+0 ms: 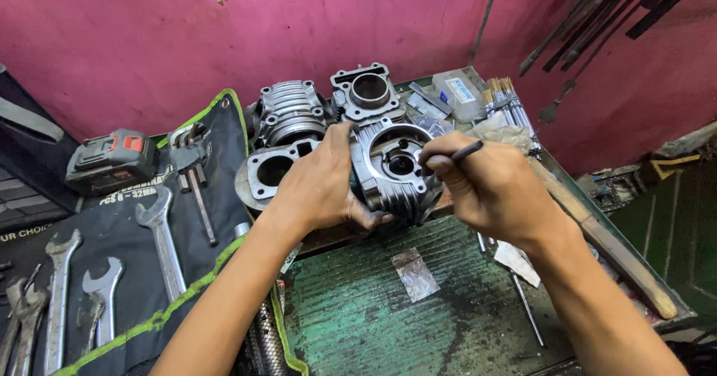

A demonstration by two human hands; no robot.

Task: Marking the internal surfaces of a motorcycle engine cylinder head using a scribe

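Centre of frame: left hand [317, 185] clasps finned cylinder head [392, 171], tilted on edge over green bench [373, 316]. Right hand [489, 189] pinches thin dark tool [467, 150], tip at head's bore. Work looks mid-way; other cylinder parts [287, 111] wait behind, spanners [160, 238] untouched lower left.

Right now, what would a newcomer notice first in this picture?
First, the two hands at the centre: the left hand grips a finned metal engine cylinder head, and the right hand holds a thin dark tool at it. Behind them stand more finned engine parts against the pink wall. On the left, spanners lie on a dark tool roll.
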